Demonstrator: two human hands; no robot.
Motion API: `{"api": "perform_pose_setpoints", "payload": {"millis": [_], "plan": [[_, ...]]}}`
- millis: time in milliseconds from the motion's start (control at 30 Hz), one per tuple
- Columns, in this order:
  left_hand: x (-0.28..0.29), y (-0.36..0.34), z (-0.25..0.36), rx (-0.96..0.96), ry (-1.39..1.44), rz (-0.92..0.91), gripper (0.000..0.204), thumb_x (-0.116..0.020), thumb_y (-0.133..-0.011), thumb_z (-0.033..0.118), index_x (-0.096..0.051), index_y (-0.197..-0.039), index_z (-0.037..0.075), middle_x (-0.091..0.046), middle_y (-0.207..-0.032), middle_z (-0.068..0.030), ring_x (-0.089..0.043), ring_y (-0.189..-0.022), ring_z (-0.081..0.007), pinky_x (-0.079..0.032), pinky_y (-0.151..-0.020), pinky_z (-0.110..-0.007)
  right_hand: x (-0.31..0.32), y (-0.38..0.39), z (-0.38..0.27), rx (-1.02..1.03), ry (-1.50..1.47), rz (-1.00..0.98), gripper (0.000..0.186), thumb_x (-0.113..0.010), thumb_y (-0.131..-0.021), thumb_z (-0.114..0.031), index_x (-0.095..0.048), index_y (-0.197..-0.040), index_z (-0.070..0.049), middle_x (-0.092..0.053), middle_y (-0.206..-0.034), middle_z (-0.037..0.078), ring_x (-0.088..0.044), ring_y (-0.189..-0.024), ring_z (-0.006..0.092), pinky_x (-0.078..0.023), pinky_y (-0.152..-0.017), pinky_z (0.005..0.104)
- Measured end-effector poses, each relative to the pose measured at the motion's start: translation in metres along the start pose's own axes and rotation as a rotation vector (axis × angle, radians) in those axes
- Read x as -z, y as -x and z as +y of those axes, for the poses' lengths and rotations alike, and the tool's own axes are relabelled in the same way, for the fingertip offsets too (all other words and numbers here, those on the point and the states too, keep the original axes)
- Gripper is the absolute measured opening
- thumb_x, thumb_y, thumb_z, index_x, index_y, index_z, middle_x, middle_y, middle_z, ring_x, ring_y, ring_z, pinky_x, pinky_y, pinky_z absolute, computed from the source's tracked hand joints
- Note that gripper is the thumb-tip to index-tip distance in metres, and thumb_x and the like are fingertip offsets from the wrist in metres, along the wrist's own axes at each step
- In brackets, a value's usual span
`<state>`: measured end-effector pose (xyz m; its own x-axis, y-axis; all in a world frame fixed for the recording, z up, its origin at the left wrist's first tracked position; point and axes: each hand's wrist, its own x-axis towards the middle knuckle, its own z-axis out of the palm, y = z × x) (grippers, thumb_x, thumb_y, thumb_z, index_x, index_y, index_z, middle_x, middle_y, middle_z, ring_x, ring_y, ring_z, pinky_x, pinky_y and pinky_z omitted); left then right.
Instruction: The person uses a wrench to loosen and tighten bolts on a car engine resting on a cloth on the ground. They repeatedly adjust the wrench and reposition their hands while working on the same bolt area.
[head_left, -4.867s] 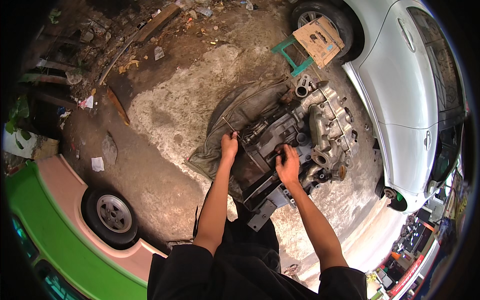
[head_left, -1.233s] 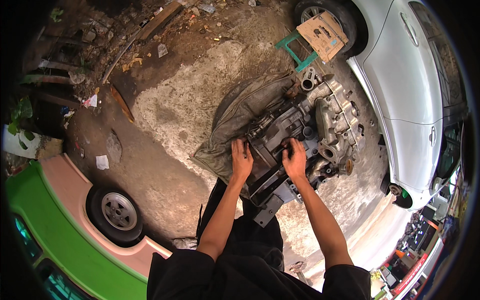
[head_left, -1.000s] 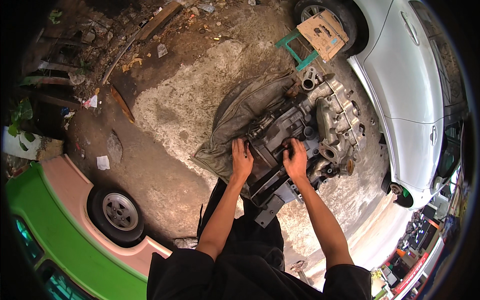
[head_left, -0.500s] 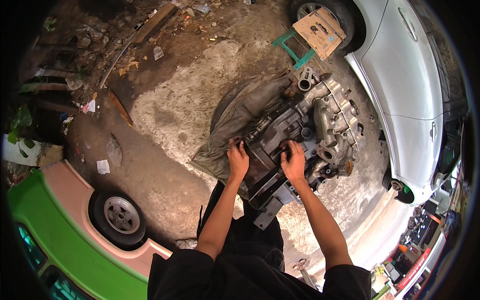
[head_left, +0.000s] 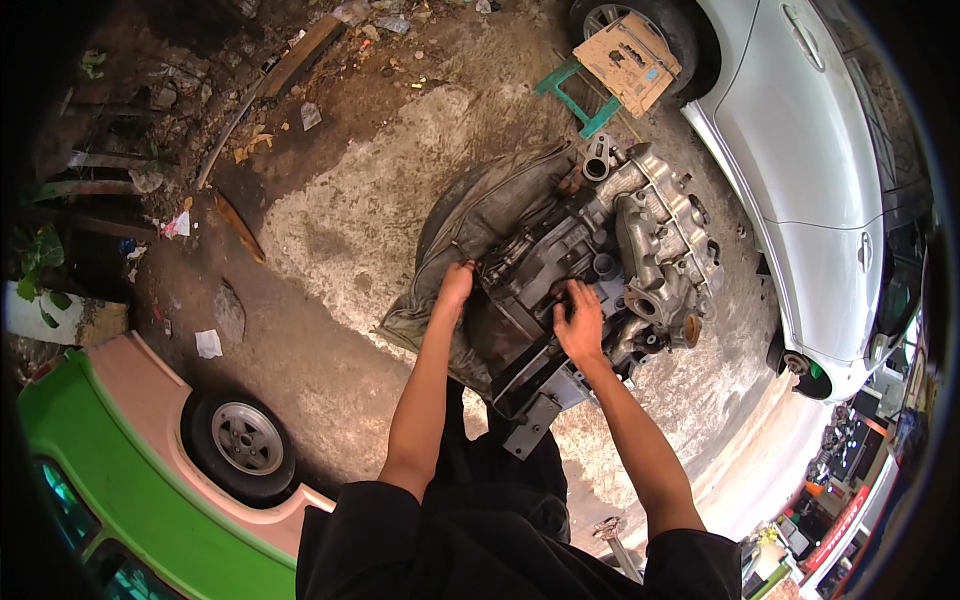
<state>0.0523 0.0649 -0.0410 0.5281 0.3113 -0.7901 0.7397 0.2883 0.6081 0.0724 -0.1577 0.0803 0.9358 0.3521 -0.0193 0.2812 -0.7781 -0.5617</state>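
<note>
A grey metal engine (head_left: 545,255) lies on its side in front of me. Under its left part are a rumpled olive-brown cloth (head_left: 440,290) and a dark round rim, perhaps a tyre. My left hand (head_left: 458,280) is at the engine's left edge, its fingers pinched together; what they hold is too small to make out. Resting on the block's upper face, my right hand (head_left: 579,322) has its thumb apart from bent fingers. Cast pipes and a manifold (head_left: 645,240) sit to its right. A flat metal bracket (head_left: 532,428) sticks out at the near end.
A small green stool (head_left: 580,100) with a wooden top (head_left: 630,62) carrying small tools stands beyond the engine. A silver car (head_left: 810,160) is at right, a green and pink vehicle (head_left: 110,430) at lower left. Planks (head_left: 305,55) and litter lie at far left.
My left hand has moved slightly up and left along the engine's edge, and its fingers have closed. The right hand stays on the block, its fingers shifted a little.
</note>
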Motion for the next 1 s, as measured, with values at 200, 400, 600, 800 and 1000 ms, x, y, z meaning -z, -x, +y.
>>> {"api": "perform_pose_setpoints", "payload": {"millis": [200,400,600,800,1000], "plan": [[0.017,0.005,-0.005,-0.084,-0.117,-0.04,0.027,-0.049,-0.105,0.021,-0.065,-0.103,-0.001,-0.066,-0.096,-0.0116,-0.063,-0.084,-0.0206,-0.047,-0.076,-0.034,-0.005,0.002,0.01,-0.013,-0.012,-0.021,0.027,-0.063,-0.076,-0.007,-0.059,-0.102,-0.004,-0.059,-0.1,0.017,-0.055,-0.101,0.0393,-0.045,-0.093,0.0481],[0.02,0.016,-0.018,-0.181,0.341,0.01,0.014,-0.064,-0.099,0.011,-0.063,-0.107,0.0,-0.065,-0.094,-0.0065,-0.065,-0.083,-0.0145,-0.054,-0.067,-0.032,-0.006,0.002,0.009,-0.003,-0.006,-0.006,0.025,-0.063,-0.077,-0.006,-0.059,-0.102,-0.004,-0.06,-0.099,0.017,-0.055,-0.1,0.0391,-0.045,-0.092,0.0482],[0.01,0.027,-0.025,-0.318,0.575,0.032,0.023,-0.071,-0.094,0.007,-0.06,-0.112,-0.003,-0.065,-0.096,-0.0073,-0.065,-0.085,-0.0151,-0.059,-0.072,-0.03,-0.001,0.0,0.003,-0.001,-0.034,-0.028,0.023,-0.062,-0.077,-0.005,-0.06,-0.1,-0.005,-0.06,-0.098,0.016,-0.055,-0.099,0.0385,-0.045,-0.09,0.0481],[-0.001,0.035,-0.034,-0.393,0.494,0.171,0.024,-0.072,-0.094,0.01,-0.062,-0.109,-0.006,-0.068,-0.094,-0.0089,-0.065,-0.083,-0.015,-0.057,-0.074,-0.031,-0.002,0.0,0.002,0.013,-0.009,0.019,0.021,-0.062,-0.077,-0.004,-0.061,-0.098,-0.006,-0.06,-0.097,0.015,-0.056,-0.098,0.0377,-0.046,-0.09,0.0471],[-0.019,0.03,-0.04,-0.449,0.44,0.351,0.026,-0.076,-0.092,0.013,-0.064,-0.101,-0.008,-0.071,-0.093,-0.013,-0.066,-0.08,-0.0175,-0.052,-0.073,-0.033,-0.001,0.001,-0.004,0.035,0.02,0.059,0.021,-0.062,-0.077,-0.002,-0.061,-0.098,-0.005,-0.061,-0.097,0.015,-0.057,-0.098,0.0373,-0.046,-0.09,0.0463]]}}
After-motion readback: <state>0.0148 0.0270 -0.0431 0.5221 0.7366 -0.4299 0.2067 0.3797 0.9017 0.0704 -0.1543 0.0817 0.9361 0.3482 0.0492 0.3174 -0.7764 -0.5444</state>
